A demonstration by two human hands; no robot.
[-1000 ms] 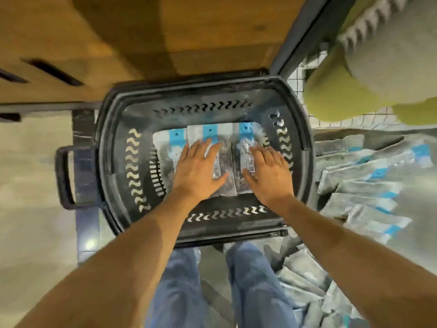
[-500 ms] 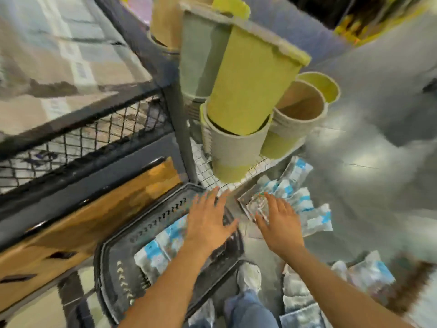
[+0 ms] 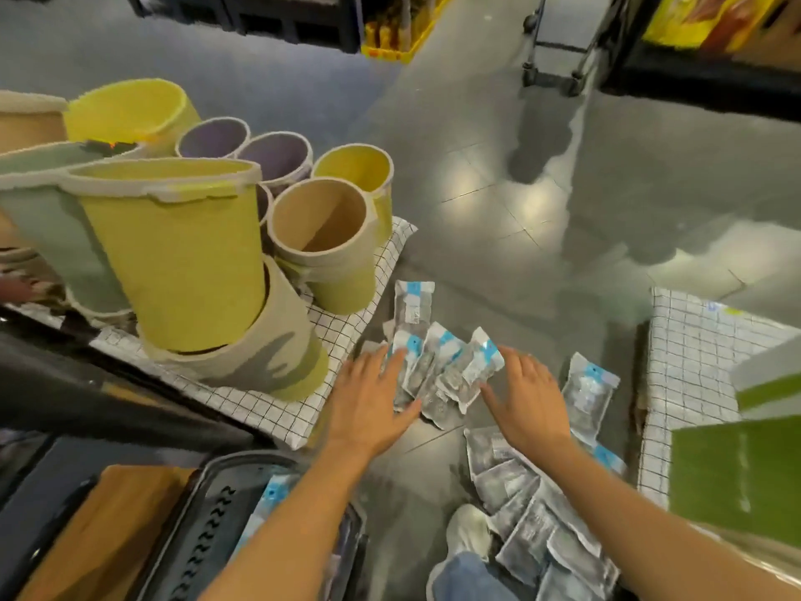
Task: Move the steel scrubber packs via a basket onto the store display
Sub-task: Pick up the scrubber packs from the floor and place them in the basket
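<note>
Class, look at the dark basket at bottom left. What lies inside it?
Inside the basket, part of a scrubber pack with a blue label shows. The left forearm crosses over the rest, so how many packs lie there cannot be told.

**Passage hemmed on both sides**

Bare floor (image 3: 542,253) is left open beyond the packs (image 3: 442,370) and just above them. The left side is walled by tall stacked bins (image 3: 182,253) on a checked platform (image 3: 355,314). The right side is closed by a second checked block (image 3: 693,362). The near floor is crowded by a pack heap (image 3: 533,514) and the basket (image 3: 216,514).
</note>
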